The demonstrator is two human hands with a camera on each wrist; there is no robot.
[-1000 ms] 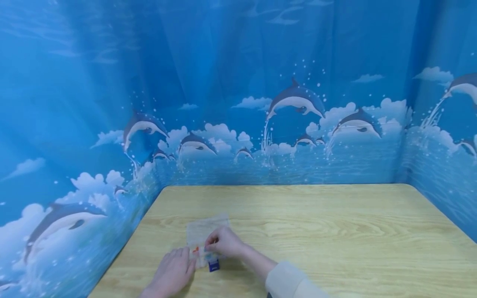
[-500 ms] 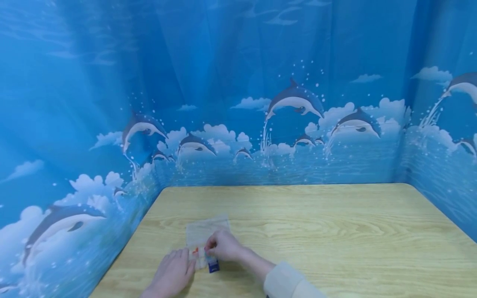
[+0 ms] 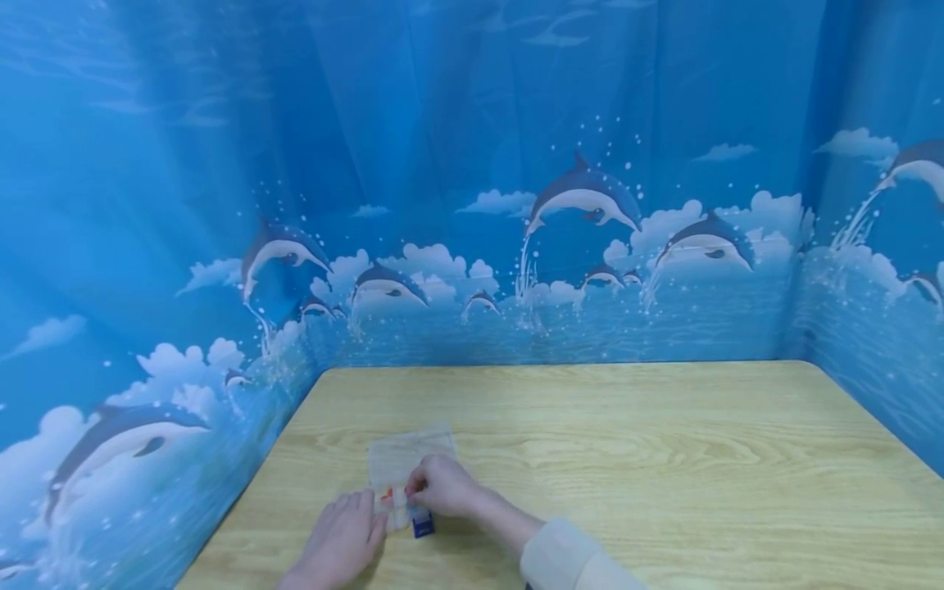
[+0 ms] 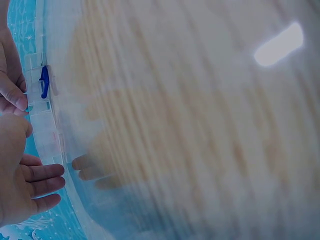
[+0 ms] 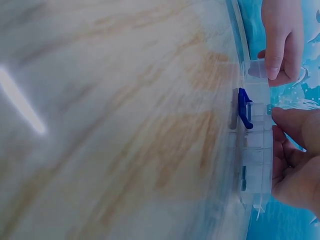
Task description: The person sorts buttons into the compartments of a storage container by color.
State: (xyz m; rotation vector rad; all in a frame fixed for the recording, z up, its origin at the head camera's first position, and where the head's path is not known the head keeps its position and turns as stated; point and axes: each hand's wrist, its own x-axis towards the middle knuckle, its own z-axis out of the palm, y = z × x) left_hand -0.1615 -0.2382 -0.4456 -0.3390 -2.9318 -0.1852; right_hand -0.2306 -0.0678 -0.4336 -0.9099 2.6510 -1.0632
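Observation:
A clear plastic compartment box [image 3: 394, 512] lies at the table's front left, its clear lid [image 3: 406, 455] folded back. Small orange-red pieces [image 3: 388, 494] show in one compartment. On its front side is a dark blue clasp [image 3: 424, 526], also visible as a blue latch [image 5: 244, 108] in the right wrist view. My left hand [image 3: 345, 528] rests along the box's left side, fingers straight in the left wrist view. Over the right-hand compartments, my right hand [image 3: 446, 487] has thumb and fingertips together, pinching a small piece, with a reddish speck showing; its kind is too small to tell.
The wood-grain table [image 3: 664, 475] stretches far to the right and back. A blue dolphin-print curtain [image 3: 472, 164] hangs behind it and along both sides.
Over the last second my right hand has shifted slightly down at the compartments, its fingertips still together. The left hand and the box stay almost in place.

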